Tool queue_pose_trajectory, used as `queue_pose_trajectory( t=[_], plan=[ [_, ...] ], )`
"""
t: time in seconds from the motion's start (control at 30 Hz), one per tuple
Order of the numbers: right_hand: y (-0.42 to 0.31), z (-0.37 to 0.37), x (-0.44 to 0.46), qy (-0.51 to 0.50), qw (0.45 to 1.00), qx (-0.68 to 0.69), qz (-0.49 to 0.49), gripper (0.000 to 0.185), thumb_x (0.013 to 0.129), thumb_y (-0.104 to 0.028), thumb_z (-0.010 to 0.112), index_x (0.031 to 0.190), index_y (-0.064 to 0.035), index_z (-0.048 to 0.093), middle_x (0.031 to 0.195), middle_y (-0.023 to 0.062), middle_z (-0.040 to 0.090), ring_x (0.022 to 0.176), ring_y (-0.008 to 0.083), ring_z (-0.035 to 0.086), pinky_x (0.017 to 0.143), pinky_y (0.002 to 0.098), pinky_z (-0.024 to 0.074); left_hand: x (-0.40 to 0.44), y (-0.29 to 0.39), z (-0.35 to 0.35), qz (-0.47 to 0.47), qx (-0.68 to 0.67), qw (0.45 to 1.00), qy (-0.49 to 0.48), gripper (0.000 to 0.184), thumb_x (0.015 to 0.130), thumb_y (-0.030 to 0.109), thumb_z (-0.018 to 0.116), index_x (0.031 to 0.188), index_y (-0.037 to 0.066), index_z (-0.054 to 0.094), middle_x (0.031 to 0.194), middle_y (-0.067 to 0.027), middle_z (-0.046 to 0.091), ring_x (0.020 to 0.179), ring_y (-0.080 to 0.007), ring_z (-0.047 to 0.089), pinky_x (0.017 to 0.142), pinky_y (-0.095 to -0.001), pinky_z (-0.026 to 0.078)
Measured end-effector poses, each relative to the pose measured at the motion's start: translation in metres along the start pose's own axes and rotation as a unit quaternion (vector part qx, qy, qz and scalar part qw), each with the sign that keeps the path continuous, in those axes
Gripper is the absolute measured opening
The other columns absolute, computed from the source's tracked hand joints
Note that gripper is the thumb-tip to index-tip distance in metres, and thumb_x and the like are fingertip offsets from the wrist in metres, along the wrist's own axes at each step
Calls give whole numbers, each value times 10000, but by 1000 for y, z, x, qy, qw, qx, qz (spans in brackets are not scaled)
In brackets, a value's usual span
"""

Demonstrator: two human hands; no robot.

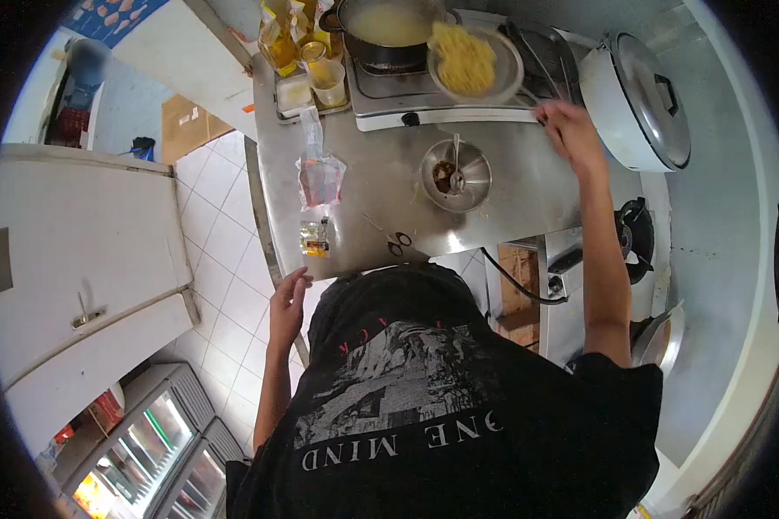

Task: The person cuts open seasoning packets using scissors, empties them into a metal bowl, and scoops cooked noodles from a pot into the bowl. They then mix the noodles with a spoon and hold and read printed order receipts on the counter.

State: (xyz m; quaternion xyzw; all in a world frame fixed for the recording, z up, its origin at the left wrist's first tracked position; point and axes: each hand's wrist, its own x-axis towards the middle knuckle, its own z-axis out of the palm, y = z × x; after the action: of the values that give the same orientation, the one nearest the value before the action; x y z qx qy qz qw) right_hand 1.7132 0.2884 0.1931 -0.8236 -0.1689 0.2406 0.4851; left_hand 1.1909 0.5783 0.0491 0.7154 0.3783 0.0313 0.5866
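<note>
My right hand (569, 134) grips the handle of a strainer (509, 85) raised over the front of the stove. Yellow noodles (466, 60) lie in it, partly blurred. To the strainer's left, a dark pot (333, 21) of cloudy liquid sits on a burner. Below, on the steel counter, stands a metal bowl (479, 190) with a spoon (457, 160) and brown seasoning (443, 176) inside. My left hand (288, 301) hangs open and holds nothing at the counter's near left edge, close to small yellow-and-clear packets (314, 239). Scissors (398, 245) lie farther right.
A torn plastic wrapper (322, 182) lies on the left of the counter (372, 164). Oil pouches (277, 43) and cups (327, 82) stand behind it. At the right is a large white lidded pot (610, 112). A second burner (636, 238) sits lower right.
</note>
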Motion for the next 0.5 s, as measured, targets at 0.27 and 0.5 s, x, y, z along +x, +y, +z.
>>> queue_pose_trajectory(
  t=[0.27, 0.5],
  plan=[
    [138, 96, -118, 67, 886, -459, -3, 233, 979, -115, 555, 1145, -118, 718, 1042, 231, 710, 957, 452, 668, 796, 506, 543, 2, 3, 3, 3, 13, 1000, -20, 365, 1089, 242, 552, 1356, 5, 627, 1142, -135, 739, 1078, -202, 678, 985, -350, 510],
    [161, 108, -147, 126, 910, -389, -68, 267, 1021, -181, 519, 1224, -130, 684, 975, 215, 681, 880, 432, 684, 744, 533, 548, 15, 13, 3, 15, 23, 999, -37, 360, 1092, 239, 540, 1353, 7, 627, 1145, -137, 743, 1085, -207, 681, 991, -359, 507]
  ],
)
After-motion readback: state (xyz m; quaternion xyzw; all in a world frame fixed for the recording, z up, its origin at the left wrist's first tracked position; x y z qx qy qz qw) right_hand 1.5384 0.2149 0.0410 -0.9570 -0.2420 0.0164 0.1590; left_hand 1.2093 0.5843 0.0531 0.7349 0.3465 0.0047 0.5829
